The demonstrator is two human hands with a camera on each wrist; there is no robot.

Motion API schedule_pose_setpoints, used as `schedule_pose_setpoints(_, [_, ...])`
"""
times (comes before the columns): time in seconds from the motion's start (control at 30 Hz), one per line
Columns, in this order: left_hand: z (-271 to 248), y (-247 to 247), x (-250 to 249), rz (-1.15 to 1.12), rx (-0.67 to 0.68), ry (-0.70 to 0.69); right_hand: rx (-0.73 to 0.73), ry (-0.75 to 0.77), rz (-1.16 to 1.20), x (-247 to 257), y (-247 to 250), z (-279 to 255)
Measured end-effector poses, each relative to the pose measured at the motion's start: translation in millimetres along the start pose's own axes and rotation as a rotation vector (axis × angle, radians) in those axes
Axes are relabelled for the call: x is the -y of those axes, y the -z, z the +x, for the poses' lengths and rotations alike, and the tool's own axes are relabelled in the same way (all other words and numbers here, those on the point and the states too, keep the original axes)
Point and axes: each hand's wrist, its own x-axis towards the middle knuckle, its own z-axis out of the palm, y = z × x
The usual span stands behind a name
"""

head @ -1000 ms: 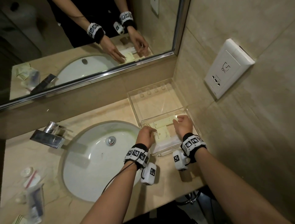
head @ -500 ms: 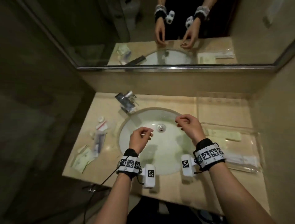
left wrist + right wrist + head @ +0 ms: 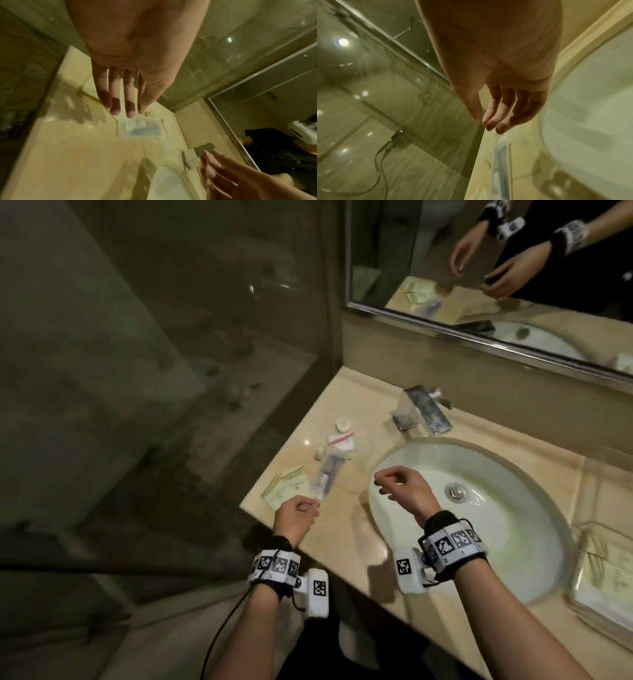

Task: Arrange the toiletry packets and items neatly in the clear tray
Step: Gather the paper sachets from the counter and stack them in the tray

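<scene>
Loose toiletries lie on the counter left of the sink: a clear toothbrush packet (image 3: pixel 329 474), pale yellow-green packets (image 3: pixel 284 491), a red-striped sachet (image 3: pixel 340 441) and a small round cap (image 3: pixel 343 425). My left hand (image 3: pixel 310 506) hovers at the counter's front edge just short of the clear toothbrush packet (image 3: pixel 139 128), fingers straight and empty. My right hand (image 3: pixel 380 484) hangs over the sink's left rim, fingers loosely curved, holding nothing. The clear tray (image 3: pixel 573 590) sits at the far right with pale packets (image 3: pixel 613 570) in it.
The white sink basin (image 3: pixel 496 542) lies between the loose items and the tray. A chrome faucet (image 3: pixel 421 412) stands behind it, under the mirror (image 3: pixel 513 268). A glass shower wall (image 3: pixel 171 371) borders the counter's left end.
Both hands left the tray and moved left across the sink toward the loose items. The view swung left with them, so the tray now sits at the right edge.
</scene>
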Motion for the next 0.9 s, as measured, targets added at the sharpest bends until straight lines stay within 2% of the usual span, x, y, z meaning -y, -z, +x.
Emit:
schedule_pose_setpoints(0.17, [35.0, 46.0, 30.2, 0.039, -0.099, 0.021, 0.059, -0.022, -0.137, 4.6, -81.9, 26.1])
schedule_pose_setpoints(0.27, [54.0, 64.3, 38.6, 0.157, -0.149, 0.005, 0.126, 0.009, -0.265, 6.2, -124.9, 43.7])
schedule_pose_setpoints(0.43, [80.8, 74.1, 34.9, 0.293, -0.083, -0.068, 0.211, 0.107, -0.585, 10.9, -177.4, 72.5])
schedule_pose_setpoints(0.57, [92.6, 76.9, 32.5, 0.447, -0.067, -0.068, 0.314, 0.192, -0.882, 10.5, -194.4, 87.1])
schedule_pose_setpoints(0.8, [102.1, 85.0, 32.2, 0.59, -0.041, -0.075, 0.29, 0.185, -0.977, 14.8, -198.7, 98.1])
schedule_pose_setpoints(0.9, [101.9, 89.6, 30.0, 0.59, -0.071, -0.101, 0.273, 0.187, -0.907, 17.4, -196.9, 100.8])
